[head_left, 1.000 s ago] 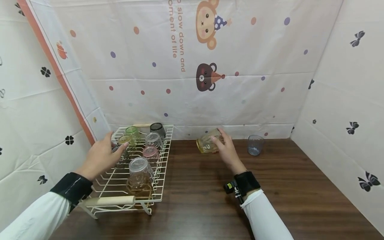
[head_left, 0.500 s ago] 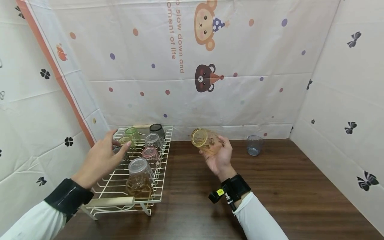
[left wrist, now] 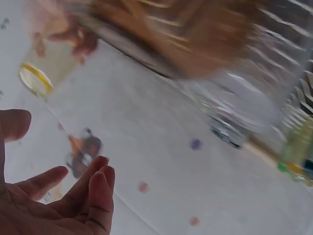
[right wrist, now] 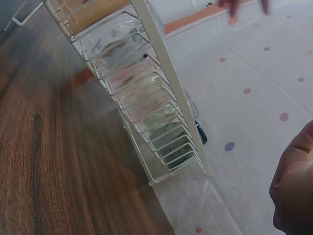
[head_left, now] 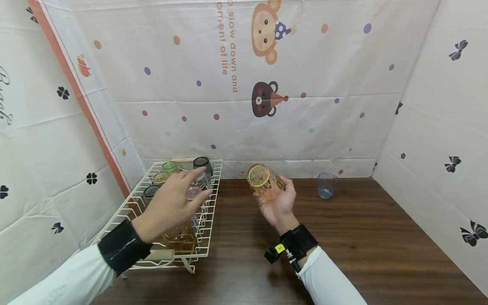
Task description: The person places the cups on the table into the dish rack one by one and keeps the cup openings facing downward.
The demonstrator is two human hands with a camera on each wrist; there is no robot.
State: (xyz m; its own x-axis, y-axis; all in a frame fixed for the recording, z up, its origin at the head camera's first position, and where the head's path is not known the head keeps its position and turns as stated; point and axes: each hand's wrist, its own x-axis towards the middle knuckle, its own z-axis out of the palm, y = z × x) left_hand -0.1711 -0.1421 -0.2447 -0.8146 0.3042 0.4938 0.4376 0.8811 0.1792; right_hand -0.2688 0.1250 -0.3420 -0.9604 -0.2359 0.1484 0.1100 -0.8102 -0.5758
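Note:
My right hand (head_left: 280, 205) grips a yellow glass (head_left: 263, 180) above the table, palm turned up. The glass is tilted, one round yellow-edged end facing me. My left hand (head_left: 169, 205) is over the white wire rack (head_left: 210, 228), thumb and fingers spread apart with nothing between them. In the left wrist view its fingers are loosely bent, and the yellow glass (left wrist: 54, 68) shows beyond them. Several glasses stand upside down in the rack, among them a green one (head_left: 170, 166), a dark grey one (head_left: 202, 164) and a pink one (head_left: 193, 193). My left hand partly hides others.
A blue glass (head_left: 327, 186) stands on the brown wooden table (head_left: 362, 237) at the back right. Printed white cloth (head_left: 312, 127) hangs behind the table and at both sides. The rack has a wooden handle (head_left: 160, 254) at its near end.
My right hand has turned palm up, swinging the yellow glass's round end towards me. My left hand has moved right from the rack's left side to over its middle.

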